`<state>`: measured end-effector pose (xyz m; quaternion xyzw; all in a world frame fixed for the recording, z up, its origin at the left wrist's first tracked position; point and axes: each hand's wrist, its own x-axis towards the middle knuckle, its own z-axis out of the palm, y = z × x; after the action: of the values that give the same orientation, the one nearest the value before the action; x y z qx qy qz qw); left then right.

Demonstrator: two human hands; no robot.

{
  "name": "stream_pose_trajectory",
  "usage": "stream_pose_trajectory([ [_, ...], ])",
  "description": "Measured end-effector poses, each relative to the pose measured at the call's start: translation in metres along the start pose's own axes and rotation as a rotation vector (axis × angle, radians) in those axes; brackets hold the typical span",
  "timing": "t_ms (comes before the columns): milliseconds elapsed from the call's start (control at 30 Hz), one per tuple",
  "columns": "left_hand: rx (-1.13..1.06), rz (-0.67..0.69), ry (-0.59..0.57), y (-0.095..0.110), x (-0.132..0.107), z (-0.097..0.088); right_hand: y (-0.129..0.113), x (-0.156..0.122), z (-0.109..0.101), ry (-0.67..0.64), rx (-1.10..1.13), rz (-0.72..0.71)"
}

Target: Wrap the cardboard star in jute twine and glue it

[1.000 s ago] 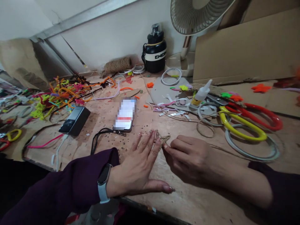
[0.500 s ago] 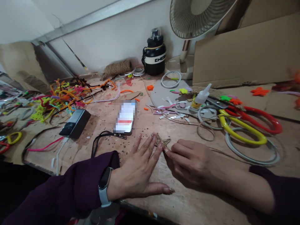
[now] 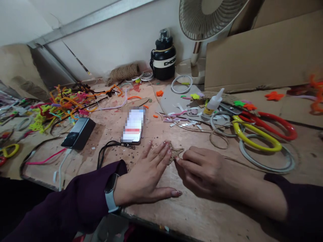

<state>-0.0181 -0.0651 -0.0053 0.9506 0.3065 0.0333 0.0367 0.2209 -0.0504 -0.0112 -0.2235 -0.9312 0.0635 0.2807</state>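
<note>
A small star shape of brown jute twine (image 3: 176,153) lies on the table between my hands. My left hand (image 3: 148,178) is stretched out flat, with its fingertips pressing on the star's left side. The left thumb points right, apart from the star. My right hand (image 3: 205,169) is closed in a pinch at the star's lower right edge. A strand of jute twine (image 3: 234,159) runs out from behind the right hand toward the right. What lies inside the right fingers is mostly hidden.
Beyond my hands lie a phone (image 3: 133,126), a grey box-like device (image 3: 78,133), a glue bottle (image 3: 213,102) and large scissors (image 3: 257,137). White rings (image 3: 267,164) and paper scraps are on the right. Coloured pipe cleaners (image 3: 65,104), a twine spool (image 3: 124,72), a black bottle (image 3: 164,60) and a fan (image 3: 199,64) stand farther back.
More of the twine star shows between my hands now. The left thumb has come up closer to the fingers. My right hand keeps its pinch, and the whole view has shifted slightly.
</note>
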Motion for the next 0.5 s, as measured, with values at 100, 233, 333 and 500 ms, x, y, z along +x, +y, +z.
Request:
stream_pose_trajectory([
  [100, -0.016, -0.029, 0.034, 0.0, -0.001, -0.001, -0.002, -0.001, -0.002, 0.015, 0.002, 0.04],
  [233, 0.019, -0.08, 0.086, 0.009, -0.006, -0.004, -0.005, 0.003, -0.005, 0.003, -0.004, 0.043],
  [333, 0.01, -0.07, 0.054, 0.015, -0.008, -0.003, -0.005, 0.004, -0.006, 0.024, -0.003, 0.032],
  [500, -0.02, -0.063, 0.036, 0.014, -0.007, 0.001, -0.004, 0.001, -0.004, 0.019, 0.006, 0.023],
])
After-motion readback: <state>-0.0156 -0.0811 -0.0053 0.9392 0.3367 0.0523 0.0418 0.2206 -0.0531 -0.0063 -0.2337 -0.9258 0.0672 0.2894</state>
